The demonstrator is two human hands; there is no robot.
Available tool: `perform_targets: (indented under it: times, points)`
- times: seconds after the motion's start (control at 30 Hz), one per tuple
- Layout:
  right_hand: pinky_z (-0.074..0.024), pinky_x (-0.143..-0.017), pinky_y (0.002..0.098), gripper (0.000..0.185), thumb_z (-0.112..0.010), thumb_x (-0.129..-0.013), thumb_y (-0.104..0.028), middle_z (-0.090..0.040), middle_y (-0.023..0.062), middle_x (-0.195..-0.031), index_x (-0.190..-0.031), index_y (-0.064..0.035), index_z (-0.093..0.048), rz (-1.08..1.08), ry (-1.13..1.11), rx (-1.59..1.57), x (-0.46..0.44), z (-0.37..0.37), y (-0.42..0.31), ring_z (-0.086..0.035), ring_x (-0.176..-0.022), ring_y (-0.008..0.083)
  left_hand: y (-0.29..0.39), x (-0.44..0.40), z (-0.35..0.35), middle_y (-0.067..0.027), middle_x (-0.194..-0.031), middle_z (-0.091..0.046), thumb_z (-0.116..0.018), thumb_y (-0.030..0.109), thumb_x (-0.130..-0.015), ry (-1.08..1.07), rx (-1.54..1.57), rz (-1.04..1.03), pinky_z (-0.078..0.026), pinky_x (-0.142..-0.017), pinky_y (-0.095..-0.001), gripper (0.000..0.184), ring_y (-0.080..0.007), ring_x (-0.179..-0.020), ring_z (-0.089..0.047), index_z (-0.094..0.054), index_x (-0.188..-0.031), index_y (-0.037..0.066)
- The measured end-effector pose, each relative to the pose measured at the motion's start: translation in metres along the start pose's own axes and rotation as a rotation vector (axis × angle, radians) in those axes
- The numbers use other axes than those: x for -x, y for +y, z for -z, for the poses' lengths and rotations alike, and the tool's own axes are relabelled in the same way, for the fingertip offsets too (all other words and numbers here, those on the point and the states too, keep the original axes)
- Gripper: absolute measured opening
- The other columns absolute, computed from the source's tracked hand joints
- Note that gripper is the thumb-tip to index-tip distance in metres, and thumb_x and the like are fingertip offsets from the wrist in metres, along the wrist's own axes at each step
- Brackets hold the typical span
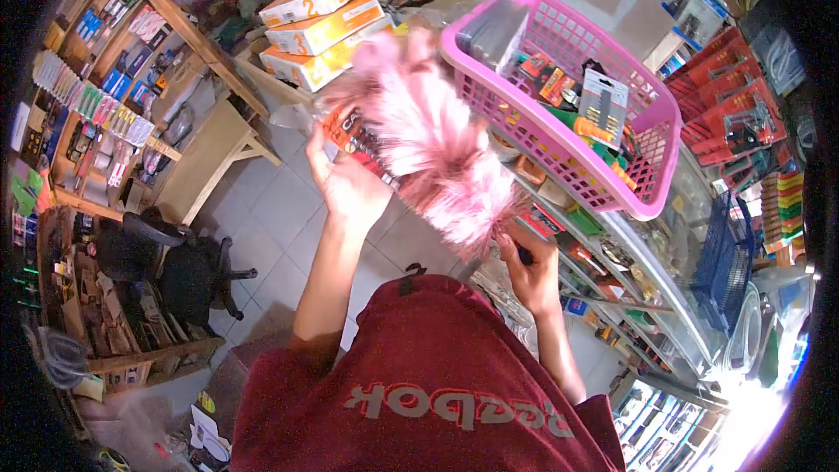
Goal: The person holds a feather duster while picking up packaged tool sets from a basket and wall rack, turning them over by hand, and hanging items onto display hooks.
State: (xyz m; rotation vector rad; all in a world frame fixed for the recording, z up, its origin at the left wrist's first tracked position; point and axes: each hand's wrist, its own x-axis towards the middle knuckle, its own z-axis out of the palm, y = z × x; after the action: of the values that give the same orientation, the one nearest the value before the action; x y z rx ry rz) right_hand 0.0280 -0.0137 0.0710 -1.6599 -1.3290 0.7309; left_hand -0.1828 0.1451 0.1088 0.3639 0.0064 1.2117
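Note:
A fluffy pink and white duster (pixel 428 140) spans the space between my hands, its edges a little blurred. My right hand (pixel 530 271) is closed round its dark handle at the lower right end. My left hand (pixel 348 182) grips a red and black packaged item (pixel 351 135) beside the duster's left edge. The pink plastic basket (pixel 559 144), just right of the duster, holds several packaged items, among them a grey card pack (pixel 602 105).
Orange and white boxes (pixel 325 31) are stacked behind the duster. A glass display counter (pixel 651 271) runs along the right, with a dark blue basket (pixel 725 253) on it. Stocked shelves (pixel 114 79) and a black chair (pixel 188 271) stand at the left.

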Motion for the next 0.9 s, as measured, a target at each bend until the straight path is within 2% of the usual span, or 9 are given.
perform_targets:
  times: [0.03,0.07,0.13,0.2,0.27,0.5,0.63,0.77,0.9]
  points:
    - [-0.0498,-0.072,0.0344,0.028,-0.067,-0.083,-0.018,-0.067,0.0197,-0.089,-0.104,0.0014,-0.066,0.295,0.092,0.017,-0.001,0.001,0.0,-0.066,-0.078,0.0278,-0.01,-0.006,-0.002,-0.0118,-0.129,-0.05,-0.043,0.053,-0.089,-0.194,-0.017,0.004,-0.035,-0.102,-0.0508,0.057,-0.0308,-0.119,-0.046,-0.046,-0.129,0.012]
    - [-0.0496,-0.07,0.0351,0.028,-0.068,-0.082,-0.018,-0.067,0.0193,-0.087,-0.104,0.0004,-0.066,0.258,0.032,0.087,0.001,0.008,-0.007,-0.066,-0.076,0.0287,-0.02,-0.009,-0.005,-0.0129,-0.129,-0.049,-0.043,0.055,-0.088,-0.388,-0.034,0.008,-0.035,-0.102,-0.052,0.06,-0.0339,-0.119,-0.046,-0.045,-0.129,0.012]
    - [-0.049,-0.067,0.0365,0.027,-0.068,-0.082,-0.017,-0.066,0.0185,-0.083,-0.104,-0.0016,-0.066,0.184,-0.083,0.219,0.006,0.023,-0.023,-0.064,-0.073,0.0305,-0.038,-0.004,-0.011,-0.019,-0.132,-0.045,-0.031,0.057,-0.091,0.016,-0.078,0.085,-0.033,-0.099,-0.0614,0.067,-0.0431,-0.123,-0.04,-0.041,-0.131,0.005]
    - [-0.0484,-0.064,0.0368,0.026,-0.069,-0.079,-0.018,-0.065,0.0182,-0.082,-0.1,-0.0026,-0.067,0.078,-0.027,0.179,0.014,0.039,-0.001,-0.063,-0.07,0.0313,-0.052,-0.008,-0.01,-0.0215,-0.133,-0.043,-0.033,0.061,-0.088,0.108,-0.116,-0.07,-0.03,-0.1,-0.065,0.073,-0.0473,-0.122,-0.038,-0.04,-0.131,0.003]
    - [-0.0485,-0.064,0.0358,0.024,-0.069,-0.08,-0.015,-0.065,0.0181,-0.082,-0.099,-0.0009,-0.067,0.139,0.012,0.214,0.027,0.06,0.023,-0.063,-0.07,0.0318,-0.05,-0.009,-0.014,-0.0216,-0.136,-0.041,-0.044,0.07,-0.077,0.034,-0.004,0.057,-0.022,-0.104,-0.0651,0.086,-0.0452,-0.125,-0.037,-0.04,-0.133,0.004]
    - [-0.0473,-0.067,0.0331,0.021,-0.062,-0.086,-0.016,-0.065,0.017,-0.079,-0.096,0.0014,-0.065,-0.118,0.202,-0.036,0.054,0.069,0.094,-0.059,-0.067,0.0223,-0.09,-0.01,-0.023,-0.0206,-0.142,-0.035,-0.044,0.042,-0.09,-0.019,0.158,0.077,-0.025,-0.107,-0.0576,0.06,-0.0403,-0.129,-0.035,-0.036,-0.138,0.007]
    - [-0.0488,-0.068,0.0338,0.024,-0.06,-0.089,-0.022,-0.062,0.0122,-0.074,-0.096,-0.0002,-0.067,-0.057,-0.099,-0.129,0.064,0.075,0.108,-0.063,-0.076,0.0208,-0.123,-0.03,-0.042,-0.0205,-0.139,-0.039,-0.048,0.035,-0.087,-0.029,0.154,0.116,-0.031,-0.105,-0.0533,0.065,-0.0381,-0.126,-0.039,-0.029,-0.141,0.004]
    - [-0.0502,-0.074,0.034,0.025,-0.062,-0.087,-0.024,-0.068,0.0158,-0.087,-0.098,-0.0031,-0.068,-0.268,-0.182,-0.199,0.072,0.102,0.144,-0.066,-0.086,0.0243,-0.146,-0.077,-0.105,-0.0214,-0.133,-0.044,-0.047,0.026,-0.093,-0.184,-0.398,-0.123,-0.04,-0.101,-0.0485,0.053,-0.0351,-0.122,-0.046,-0.035,-0.136,-0.002]
    - [-0.0485,-0.072,0.0318,0.032,-0.062,-0.088,-0.03,-0.068,0.0159,-0.088,-0.101,-0.0008,-0.066,-0.041,-0.158,0.092,0.075,0.146,0.154,-0.062,-0.08,0.0154,-0.166,-0.157,-0.166,-0.0077,-0.105,-0.062,-0.061,0.013,-0.087,-0.269,-0.616,-0.317,-0.051,-0.082,-0.0318,0.032,-0.0165,-0.092,-0.062,-0.054,-0.115,0.0]
